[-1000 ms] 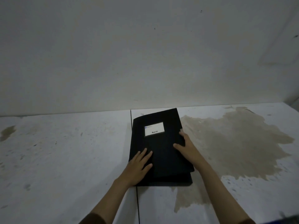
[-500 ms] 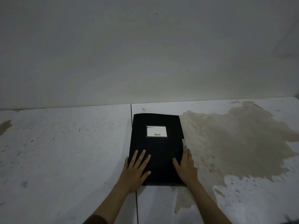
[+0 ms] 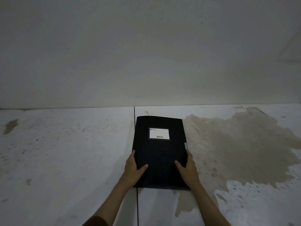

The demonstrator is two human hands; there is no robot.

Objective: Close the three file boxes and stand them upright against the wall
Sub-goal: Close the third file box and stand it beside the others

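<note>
File box: a black file box (image 3: 160, 154) lies flat and closed on the floor (image 3: 65, 152), close to the wall (image 3: 146, 54) but not touching it.
Label: a white label (image 3: 159, 133) sits on the top cover, near the far end.
Left hand: the left hand (image 3: 132, 168) holds the left edge of the box, thumb on top, fingers tucked around the side. Its grip is closed on the box.
Right hand: the right hand (image 3: 189, 168) holds the right edge the same way, grip closed on the box.
Floor: pale tiles, with a big brown stain (image 3: 241, 144) to the right of the box.
Line: a dark line (image 3: 134, 111) between tiles runs under the left side of the box.
</note>
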